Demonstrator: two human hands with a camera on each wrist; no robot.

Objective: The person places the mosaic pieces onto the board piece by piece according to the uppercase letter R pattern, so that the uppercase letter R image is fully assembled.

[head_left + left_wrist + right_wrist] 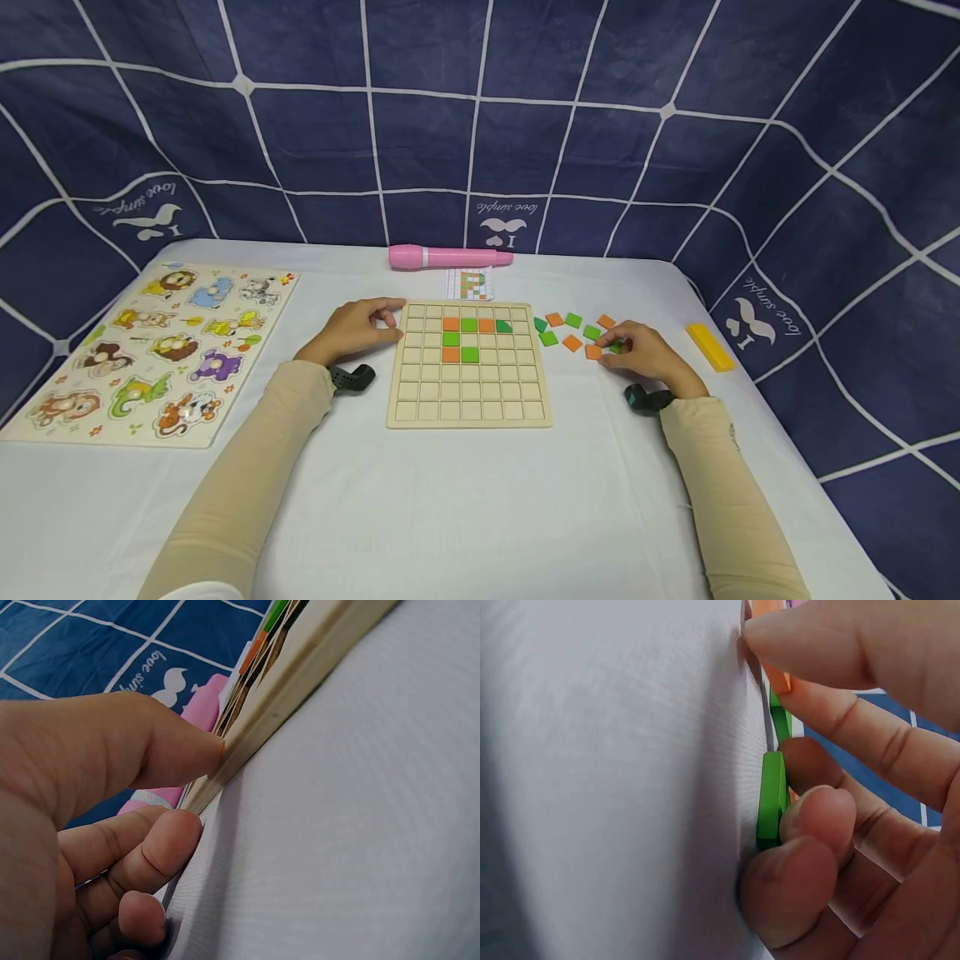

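A wooden grid board (471,410) carries several orange and green square tiles and a dark green tile with a rounded corner (504,327). At the board's upper left corner, my left hand (360,325) holds the edge with thumb and index finger; its other fingers are curled beside it. My right hand (645,354), right of the board, pinches an orange square tile (593,352) between thumb and index finger, low over the cloth. A green tile (771,799) lies beside its curled fingers in the right wrist view. Other loose tiles (572,342) lie between hand and board.
Behind the board lie a patterned card (471,284) and a pink pen-shaped object (450,258). An animal puzzle board (150,350) covers the table's left side. A yellow block (710,347) lies at the right edge. Dark blue checked cloth (420,142) surrounds the back and sides.
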